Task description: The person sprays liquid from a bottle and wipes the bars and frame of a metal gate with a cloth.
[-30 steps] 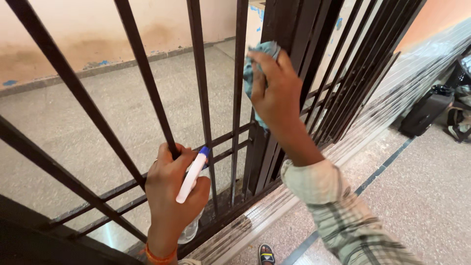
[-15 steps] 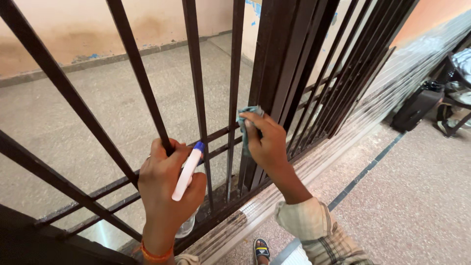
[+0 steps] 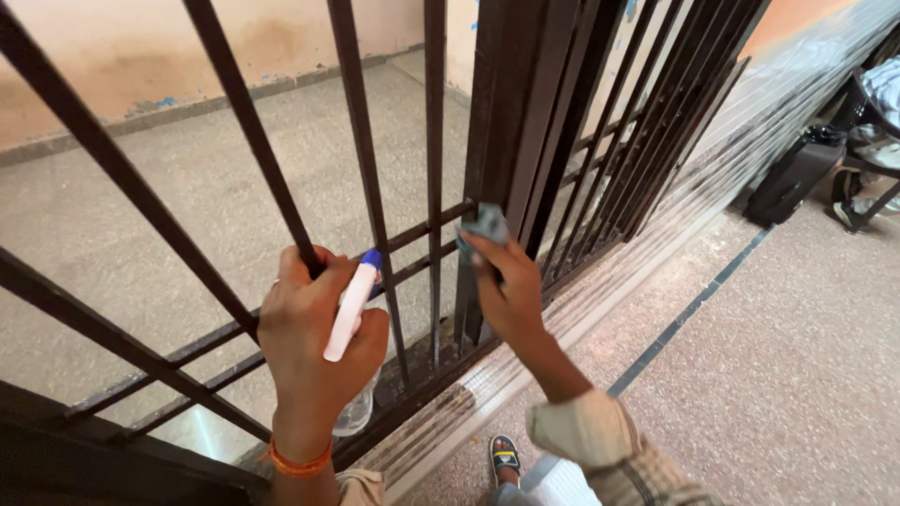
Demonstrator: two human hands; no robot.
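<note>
Right, from the head cam I see both hands at a dark brown metal gate made of vertical bars with two low crossbars. Left hand is wrapped around one slanted bar, fingers closed on it, and the same hand also pinches a spray bottle: white nozzle stem with a blue tip pointing up and right, clear body hanging below the palm, near the gate's bottom rail. Orange band sits on that wrist. Right hand is closed on a grey-blue cloth and presses it against the thick upright post of the gate, level with the upper crossbar. Cloth is bunched above the fingertips, touching the post. Checked sleeve covers the right forearm. Below the hands I see a sandalled foot on the speckled floor, just beside the ribbed gate track. Far right, well apart from the hands: a black bag against the track, plus some chair legs, partly cut off by the frame edge.
</note>
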